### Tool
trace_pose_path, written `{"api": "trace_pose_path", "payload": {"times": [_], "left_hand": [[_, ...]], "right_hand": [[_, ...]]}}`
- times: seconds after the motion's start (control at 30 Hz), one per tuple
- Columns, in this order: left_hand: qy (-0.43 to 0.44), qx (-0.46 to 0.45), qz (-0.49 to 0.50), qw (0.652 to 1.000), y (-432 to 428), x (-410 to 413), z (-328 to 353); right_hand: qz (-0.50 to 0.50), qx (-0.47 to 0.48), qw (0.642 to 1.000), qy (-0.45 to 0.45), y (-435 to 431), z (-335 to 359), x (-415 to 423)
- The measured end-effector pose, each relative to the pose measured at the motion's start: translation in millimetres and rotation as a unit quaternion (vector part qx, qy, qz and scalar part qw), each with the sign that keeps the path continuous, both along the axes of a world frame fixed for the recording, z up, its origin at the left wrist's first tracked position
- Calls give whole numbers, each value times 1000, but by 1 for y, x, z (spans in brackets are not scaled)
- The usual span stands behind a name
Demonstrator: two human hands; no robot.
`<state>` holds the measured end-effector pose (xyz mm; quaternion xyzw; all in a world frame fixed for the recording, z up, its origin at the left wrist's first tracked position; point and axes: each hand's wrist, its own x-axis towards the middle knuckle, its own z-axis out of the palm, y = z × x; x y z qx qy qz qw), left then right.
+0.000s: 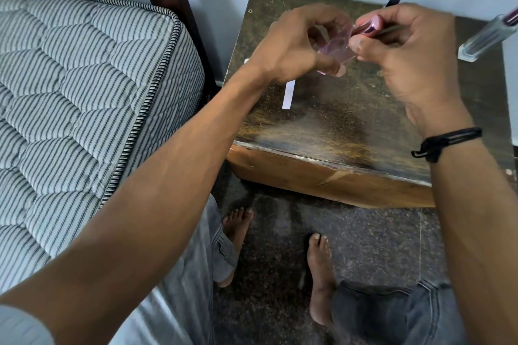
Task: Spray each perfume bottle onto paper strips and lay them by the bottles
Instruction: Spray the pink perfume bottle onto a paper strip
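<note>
Left of the pink bottle (pixel 335 46), beyond the edge of the surface (pixel 322 126), is a striped mattress (pixel 70 92). Below and to the left of the bottle, a white paper strip (pixel 289 94) lies flat on the surface, its long axis running roughly toward the person, partly under the left wrist.

The left hand (pixel 291 47) holds the bottle up off the surface, its grip curled round the glass body. The bottle's long axis tilts up to the right, so its top faces the right hand (pixel 412 59). That hand's grip pinches the pink cap (pixel 370 26) at the bottle's upper right end. I cannot tell whether the cap is seated or already free.

The likely next move is to pull the cap off along that axis, up and to the right. The strip is nearest the left hand.

Right of the bottle, a clear bottle (pixel 487 33) lies slantwise on the surface.
</note>
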<state>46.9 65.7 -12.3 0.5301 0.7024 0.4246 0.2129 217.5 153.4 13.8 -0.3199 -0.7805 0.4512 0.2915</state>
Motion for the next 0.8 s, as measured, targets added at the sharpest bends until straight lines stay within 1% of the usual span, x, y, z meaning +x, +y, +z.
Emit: {"api": "trace_pose_path", "payload": {"times": [0.17, 0.43, 0.57, 0.8], "left_hand": [[16, 2, 27, 999, -1, 4, -1], [17, -20, 58, 998, 4, 15, -4], [32, -3, 71, 997, 5, 17, -4], [54, 0, 25, 998, 4, 16, -9]], "right_hand": [[-6, 9, 1000, 2, 0, -3, -2], [-30, -58, 998, 18, 0, -16, -2], [-40, -31, 999, -1, -10, -15, -3], [-66, 1, 997, -35, -12, -16, -6]]}}
